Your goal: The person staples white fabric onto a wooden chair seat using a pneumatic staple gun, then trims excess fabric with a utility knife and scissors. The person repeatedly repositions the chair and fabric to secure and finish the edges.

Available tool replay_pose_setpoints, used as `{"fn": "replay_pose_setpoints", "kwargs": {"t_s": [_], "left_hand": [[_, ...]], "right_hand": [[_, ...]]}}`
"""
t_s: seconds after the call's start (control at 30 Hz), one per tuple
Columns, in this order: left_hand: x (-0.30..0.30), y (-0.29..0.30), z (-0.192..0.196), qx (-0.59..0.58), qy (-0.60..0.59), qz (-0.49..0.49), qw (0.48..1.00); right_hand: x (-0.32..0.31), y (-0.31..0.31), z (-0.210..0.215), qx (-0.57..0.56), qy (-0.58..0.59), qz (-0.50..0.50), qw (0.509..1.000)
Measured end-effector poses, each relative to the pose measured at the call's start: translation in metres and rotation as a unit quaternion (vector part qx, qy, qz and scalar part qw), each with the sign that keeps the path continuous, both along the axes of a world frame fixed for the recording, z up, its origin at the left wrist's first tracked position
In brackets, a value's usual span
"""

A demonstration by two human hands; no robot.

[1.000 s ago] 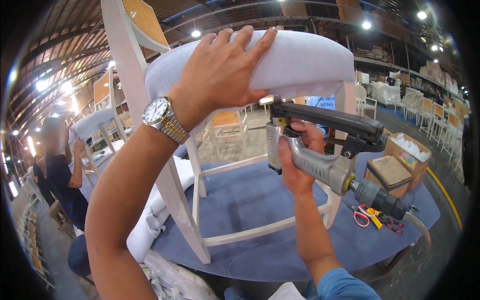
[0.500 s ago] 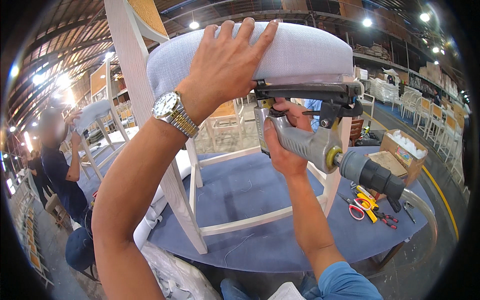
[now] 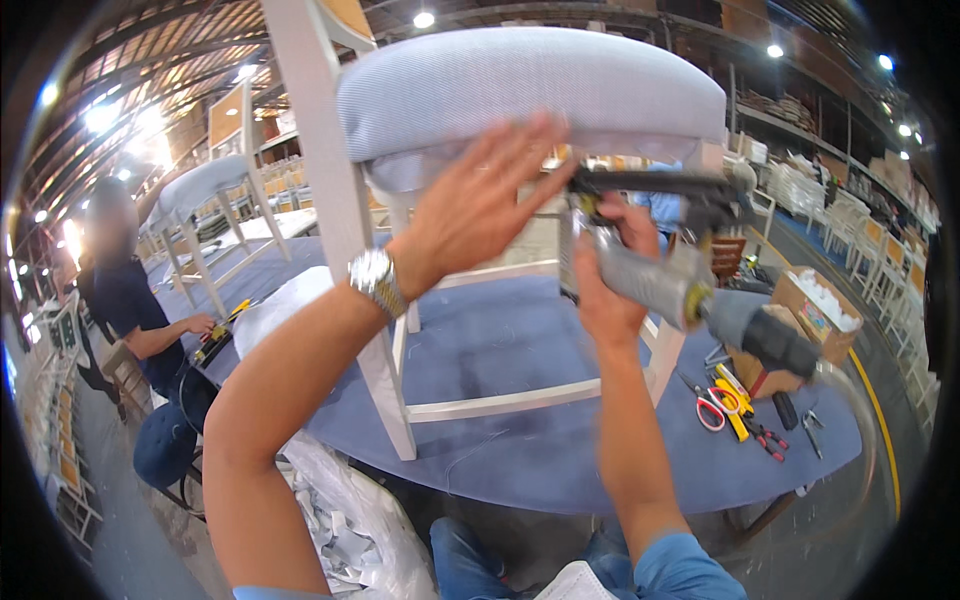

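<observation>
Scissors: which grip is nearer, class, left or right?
Right. The right grip, around the staple gun, is up and left of the scissors in the picture; the left grip is farther left, by the seat.

Here we are up at head height, riding on the wearer's brow, with the left of 2 fisheye lenses, and it's looking forward and steeply down! Upright picture, unmirrored, the forearms driving in from the lower edge. Look at that sweep: lamps point(image 3: 424, 19) up top, the wearer's own denim legs point(image 3: 465, 565) at the bottom. Close in front come the left hand point(image 3: 480, 200) and right hand point(image 3: 610, 290), with the chair's padded seat point(image 3: 540, 90) faced edge-on just past them, and the tabletop point(image 3: 540, 455) seen from above. Well off, a co-worker point(image 3: 140, 310) at left, shelving at right, and that yellow floor line point(image 3: 886, 430) bowing along the dark round rim!
</observation>
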State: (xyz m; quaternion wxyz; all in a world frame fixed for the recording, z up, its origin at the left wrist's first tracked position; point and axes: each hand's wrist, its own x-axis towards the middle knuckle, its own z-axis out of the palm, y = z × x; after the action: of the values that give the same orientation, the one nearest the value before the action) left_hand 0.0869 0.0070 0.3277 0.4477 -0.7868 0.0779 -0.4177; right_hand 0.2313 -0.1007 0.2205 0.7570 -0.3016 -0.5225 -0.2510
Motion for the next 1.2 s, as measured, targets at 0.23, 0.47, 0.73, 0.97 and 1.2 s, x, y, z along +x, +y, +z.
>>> {"fn": "replay_pose_setpoints", "kwargs": {"t_s": [0.23,0.47,0.73,0.97,1.2], "left_hand": [[-0.054,-0.009,0.099,0.048,-0.064,-0.054,0.995],[-0.027,0.012,0.15,-0.054,-0.064,0.09,0.992],[-0.025,0.012,0.107,-0.01,-0.074,0.094,0.993],[-0.027,0.008,0.088,-0.002,-0.113,0.108,0.988],[-0.017,0.008,0.08,0.015,-0.139,0.11,0.984]], "right_hand": [[-0.002,-0.028,-0.025,-0.021,0.032,0.041,0.998],[-0.029,-0.019,-0.007,-0.014,-0.015,0.022,1.0],[-0.039,0.012,0.014,0.017,-0.042,0.016,0.999],[-0.049,0.042,0.021,0.013,-0.039,0.059,0.997],[-0.045,0.045,0.021,0.003,-0.029,0.057,0.998]]}}
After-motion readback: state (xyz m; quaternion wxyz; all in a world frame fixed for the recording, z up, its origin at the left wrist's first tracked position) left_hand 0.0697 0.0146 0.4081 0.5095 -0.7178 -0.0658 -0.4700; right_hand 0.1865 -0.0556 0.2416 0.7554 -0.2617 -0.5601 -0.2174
